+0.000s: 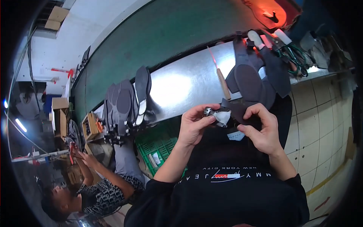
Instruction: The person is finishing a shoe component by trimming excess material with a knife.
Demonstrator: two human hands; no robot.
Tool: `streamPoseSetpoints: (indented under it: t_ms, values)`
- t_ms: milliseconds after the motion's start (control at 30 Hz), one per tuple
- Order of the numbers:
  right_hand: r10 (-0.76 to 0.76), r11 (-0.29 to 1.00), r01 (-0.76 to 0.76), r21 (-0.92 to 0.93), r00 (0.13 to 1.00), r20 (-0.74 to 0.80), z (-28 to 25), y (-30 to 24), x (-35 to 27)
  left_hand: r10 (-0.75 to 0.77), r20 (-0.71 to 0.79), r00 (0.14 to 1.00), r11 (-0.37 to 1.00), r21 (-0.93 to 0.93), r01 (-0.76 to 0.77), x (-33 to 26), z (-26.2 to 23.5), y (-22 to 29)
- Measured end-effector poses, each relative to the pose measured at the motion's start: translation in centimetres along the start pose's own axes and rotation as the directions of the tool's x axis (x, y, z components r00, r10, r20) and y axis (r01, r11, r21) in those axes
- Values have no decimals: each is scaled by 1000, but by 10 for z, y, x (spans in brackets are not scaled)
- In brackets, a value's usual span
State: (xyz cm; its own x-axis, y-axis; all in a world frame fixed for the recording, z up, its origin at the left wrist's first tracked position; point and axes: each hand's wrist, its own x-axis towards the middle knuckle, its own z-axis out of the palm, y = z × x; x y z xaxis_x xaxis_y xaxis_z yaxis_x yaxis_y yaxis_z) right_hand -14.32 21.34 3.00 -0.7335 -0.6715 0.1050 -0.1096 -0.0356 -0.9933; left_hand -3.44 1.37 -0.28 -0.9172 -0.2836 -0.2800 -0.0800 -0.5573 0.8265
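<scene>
Both hands are over my lap, in front of the metal bench [174,90]. Between them is a dark shoe part [239,112] with a white patch and a small shiny black piece at its left end. Fingers and thumb of my left hand [196,126] pinch that end, beside the white patch. On the opposite side, my right hand [263,130] grips the dark edge, its thumb and fingers bent around it. Just beyond are stacked dark grey shoe soles [248,77]. A wooden-handled awl [223,83] lies on the bench left of them.
More soles [120,100] lie at the bench's left end. Behind the bench runs a green belt [151,41]. Green-handled tools [298,58] are at right, below an orange-lit area [272,15]. A green crate [151,145] sits below. A co-worker [98,185] works at left.
</scene>
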Motion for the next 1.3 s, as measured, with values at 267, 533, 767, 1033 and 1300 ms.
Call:
streamPoseSetpoints:
  t_ms: [267, 533, 767, 1033, 1300]
  values:
    - [-105, 988, 108, -113, 994, 38, 17, 3, 0, 80, 71, 994, 995, -65, -75, 0, -16, -6]
    - [-99, 992, 96, -82, 995, -28, 23, 13, -2, 72, 27, 997, 986, -150, -67, 2, -13, -9]
    - [-99, 985, 99, -138, 995, 8, 26, 14, -4, 59, 54, 997, 983, -175, -49, 3, -25, -12]
    - [-89, 989, 84, -121, 996, -32, 26, 17, -6, 4, 125, 992, 971, -236, 26, 0, -12, -4]
    - [-158, 980, 155, -127, 987, -13, 28, 21, -8, 49, 96, 994, 982, -188, -30, 1, -15, -13]
